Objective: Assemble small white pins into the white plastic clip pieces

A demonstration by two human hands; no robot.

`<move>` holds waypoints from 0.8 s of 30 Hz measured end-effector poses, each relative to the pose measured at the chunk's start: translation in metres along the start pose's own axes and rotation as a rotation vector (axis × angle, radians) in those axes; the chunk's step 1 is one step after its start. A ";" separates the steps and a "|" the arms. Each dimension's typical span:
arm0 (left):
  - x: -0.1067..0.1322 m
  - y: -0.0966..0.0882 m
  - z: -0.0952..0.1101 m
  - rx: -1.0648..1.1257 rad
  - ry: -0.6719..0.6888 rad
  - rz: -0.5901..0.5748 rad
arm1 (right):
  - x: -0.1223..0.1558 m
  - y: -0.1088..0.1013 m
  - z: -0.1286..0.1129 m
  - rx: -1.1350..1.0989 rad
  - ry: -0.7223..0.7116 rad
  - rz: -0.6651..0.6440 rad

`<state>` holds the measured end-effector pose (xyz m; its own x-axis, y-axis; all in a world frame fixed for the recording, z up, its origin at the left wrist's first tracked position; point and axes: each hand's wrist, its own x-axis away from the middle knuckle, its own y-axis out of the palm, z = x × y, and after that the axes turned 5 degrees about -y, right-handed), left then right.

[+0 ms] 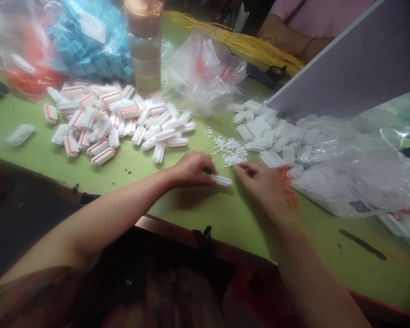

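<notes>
My left hand [195, 169] pinches one end of a small white plastic block [220, 180], held just above the green table. To its right, my right hand [259, 181] has thumb and forefinger closed together at the near edge of a pile of tiny white pins [233, 150]. Whatever sits between those fingertips is too small to make out. Beyond my left hand lies a heap of white blocks, many with an orange stripe [102, 114]. Plain white blocks [276, 134] are heaped beyond my right hand, and small orange pieces [289, 196] lie beside it.
Bags of blue parts [92, 50] and orange parts [30, 68] stand at the back left, near a drink bottle [145, 54]. Yellow cords [225, 34] cross the back. A grey panel [345, 64] rises at right, above clear bags [348, 182]. Another person's arm [287, 38] rests behind.
</notes>
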<state>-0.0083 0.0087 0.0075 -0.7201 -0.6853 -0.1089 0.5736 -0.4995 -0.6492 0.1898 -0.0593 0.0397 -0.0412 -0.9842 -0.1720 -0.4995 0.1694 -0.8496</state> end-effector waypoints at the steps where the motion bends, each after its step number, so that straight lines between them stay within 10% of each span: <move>1: 0.000 0.000 0.000 -0.004 -0.004 0.000 | -0.003 0.003 0.000 0.034 0.017 -0.029; 24: 0.000 0.004 -0.004 0.029 0.004 0.027 | 0.012 0.010 -0.014 0.212 -0.508 0.005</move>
<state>-0.0079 0.0089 0.0020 -0.7060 -0.6963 -0.1291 0.6036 -0.4962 -0.6240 0.1724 -0.0698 0.0359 0.4059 -0.8440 -0.3506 -0.3129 0.2321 -0.9210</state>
